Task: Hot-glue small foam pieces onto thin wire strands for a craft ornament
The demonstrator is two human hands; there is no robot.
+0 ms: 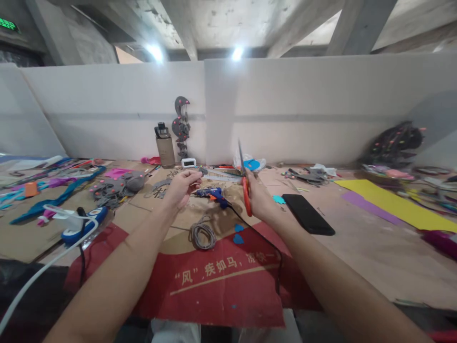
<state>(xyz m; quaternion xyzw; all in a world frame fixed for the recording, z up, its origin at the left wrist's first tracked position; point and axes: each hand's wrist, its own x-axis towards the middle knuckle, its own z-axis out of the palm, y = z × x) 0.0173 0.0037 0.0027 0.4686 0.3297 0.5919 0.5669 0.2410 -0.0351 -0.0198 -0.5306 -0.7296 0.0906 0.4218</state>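
Reaching out over the red and brown cardboard sheet (228,286), your two forearms stretch toward the middle of the table. Just past the red print lies a coil of grey cord (203,234), with small blue scraps (237,233) beside it. Your left hand (182,186) hovers above the cardboard, fingers curled in on a small grey piece (202,170) pinched at the fingertips. Your right hand (257,196) is clamped around the red handles of the scissors (244,178), blades pointing up. Between your hands rests a blue glue gun (213,193); a black phone (307,214) lies to your right. Farther back a bottle (164,146) stands by the white partition (285,109).
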